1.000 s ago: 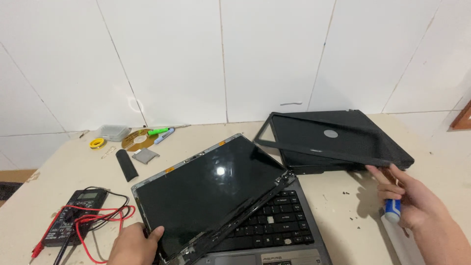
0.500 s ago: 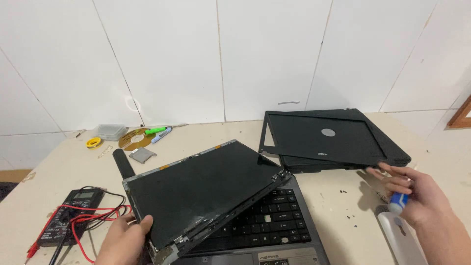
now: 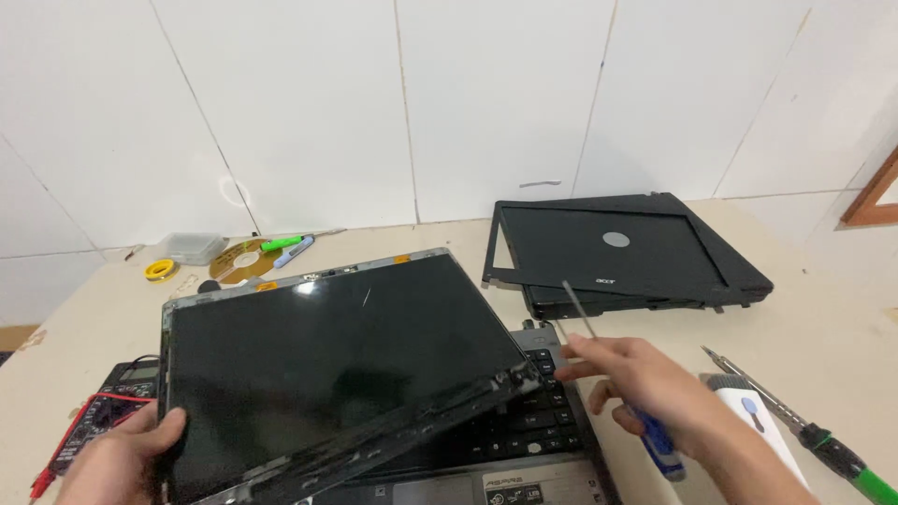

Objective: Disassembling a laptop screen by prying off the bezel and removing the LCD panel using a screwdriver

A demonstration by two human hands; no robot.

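Observation:
A bare laptop screen panel [image 3: 337,355] lies tilted over the keyboard of an opened laptop base [image 3: 538,430]. My left hand [image 3: 122,463] grips the panel's lower left corner. My right hand [image 3: 645,388] holds a screwdriver [image 3: 617,374] with a blue handle, its thin shaft pointing up and left, and its fingers reach toward the panel's right corner near the hinge. A black plastic screen bezel [image 3: 496,248] rests on a second closed black laptop [image 3: 645,252] behind.
A multimeter [image 3: 103,421] with red and black leads sits at the left. A disc [image 3: 238,262], a yellow tape roll [image 3: 161,269], two markers [image 3: 285,248] and a clear box [image 3: 192,246] lie by the white tiled wall. Another screwdriver with a green handle [image 3: 804,430] lies at the right.
The screen panel has been laid flatter over the keyboard. My right hand has moved left from the table's right side to the panel's right corner, screwdriver still in it.

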